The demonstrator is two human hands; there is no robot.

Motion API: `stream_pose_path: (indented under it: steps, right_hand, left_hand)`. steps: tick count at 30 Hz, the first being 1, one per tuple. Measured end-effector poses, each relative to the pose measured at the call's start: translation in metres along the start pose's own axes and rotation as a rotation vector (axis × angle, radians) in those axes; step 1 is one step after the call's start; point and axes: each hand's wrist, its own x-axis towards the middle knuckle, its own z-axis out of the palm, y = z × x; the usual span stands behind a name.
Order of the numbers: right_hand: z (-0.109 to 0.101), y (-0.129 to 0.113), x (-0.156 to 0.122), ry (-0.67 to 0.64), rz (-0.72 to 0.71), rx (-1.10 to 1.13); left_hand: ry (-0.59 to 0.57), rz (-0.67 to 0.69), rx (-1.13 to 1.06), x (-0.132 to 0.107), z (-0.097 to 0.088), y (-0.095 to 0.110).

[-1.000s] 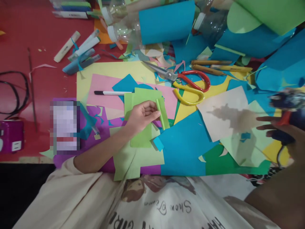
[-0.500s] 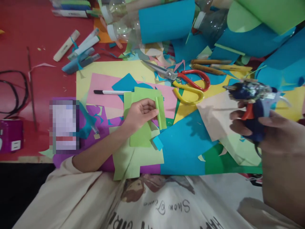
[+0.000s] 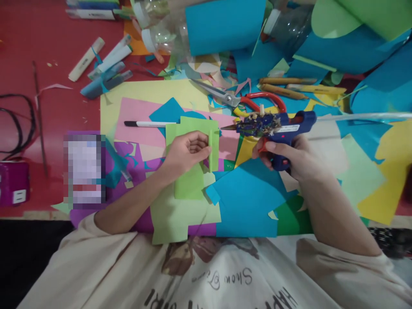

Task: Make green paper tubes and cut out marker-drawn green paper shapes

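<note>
My left hand [image 3: 187, 151] is closed on the rolled edge of a light green paper sheet [image 3: 193, 180] and presses it onto the layered coloured papers. My right hand [image 3: 291, 155] grips a blue hot glue gun [image 3: 273, 126] with a finger at its orange trigger. The gun's nozzle points left and ends just right of the green roll, close to its upper end. Dried scraps cling to the barrel of the gun.
Red and yellow scissors [image 3: 244, 103] lie behind the gun, a black-and-white pen [image 3: 146, 124] left of the green sheet. Glue sticks and markers [image 3: 103, 64] lie on the red table [image 3: 38, 43]. Plastic bottles [image 3: 161, 25] and rolled blue and green paper crowd the far side. A purple power strip [image 3: 13, 189] sits at left.
My right hand has brought the glue gun in from the far right edge to just beside the green roll. My left hand has stayed on the roll.
</note>
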Motion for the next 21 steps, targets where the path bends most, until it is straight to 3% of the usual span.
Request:
stream_pose_path:
  steps: [9,21]
  right_hand:
    - [0.006,0.012,-0.002,0.074,-0.058,-0.147]
    - [0.012,0.012,0.0,0.124,-0.043,-0.171]
  left_hand:
    - [-0.011,0.033,0.016,-0.003,0.001,-0.002]
    - [-0.01,0.064,0.092,-0.004,0.0,-0.002]
